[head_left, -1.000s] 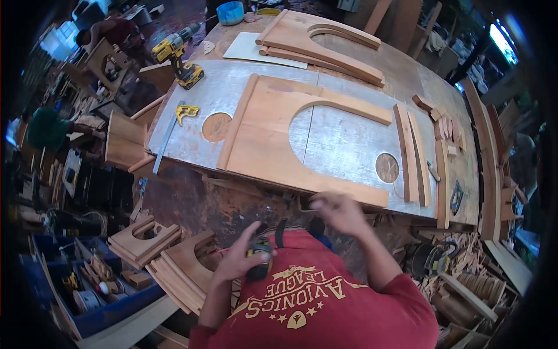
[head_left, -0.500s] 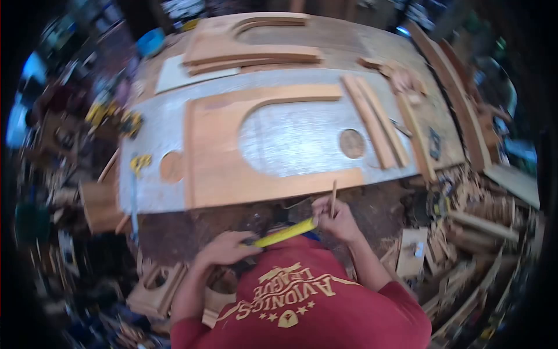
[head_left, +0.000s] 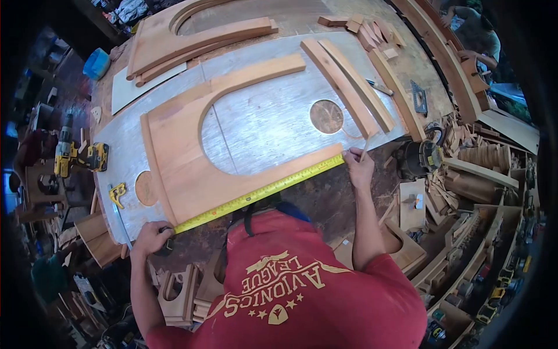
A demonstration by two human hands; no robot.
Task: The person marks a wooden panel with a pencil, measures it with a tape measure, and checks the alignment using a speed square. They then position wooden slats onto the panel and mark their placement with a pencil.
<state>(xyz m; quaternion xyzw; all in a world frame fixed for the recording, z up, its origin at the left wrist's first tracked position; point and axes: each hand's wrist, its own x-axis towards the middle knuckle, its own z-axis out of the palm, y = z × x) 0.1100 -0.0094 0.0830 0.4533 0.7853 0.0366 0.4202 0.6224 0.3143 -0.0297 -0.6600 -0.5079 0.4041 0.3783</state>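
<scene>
A yellow tape measure (head_left: 261,193) is stretched along the near edge of a U-shaped wooden panel (head_left: 180,151). At the panel's near left corner, my left hand (head_left: 152,237) is closed around the dark tape case. My right hand (head_left: 359,166) pinches the tape's free end by the tip of the panel's near arm. A thin pencil (head_left: 365,150) sticks up from the same fingers. Beneath the panel is a silvery metal-topped board (head_left: 256,131) with round cutouts.
Two wooden strips (head_left: 343,87) lie right of the panel, near a small square (head_left: 418,98). Another curved wooden panel (head_left: 154,46) rests at the back. A yellow drill (head_left: 65,152) and a clamp (head_left: 118,195) are at left. Beyond the right edge, another person (head_left: 474,38) is partly visible.
My hands have moved apart and up to the panel's near edge, drawing out a much longer length of tape. The view has shifted, and the panel sits closer.
</scene>
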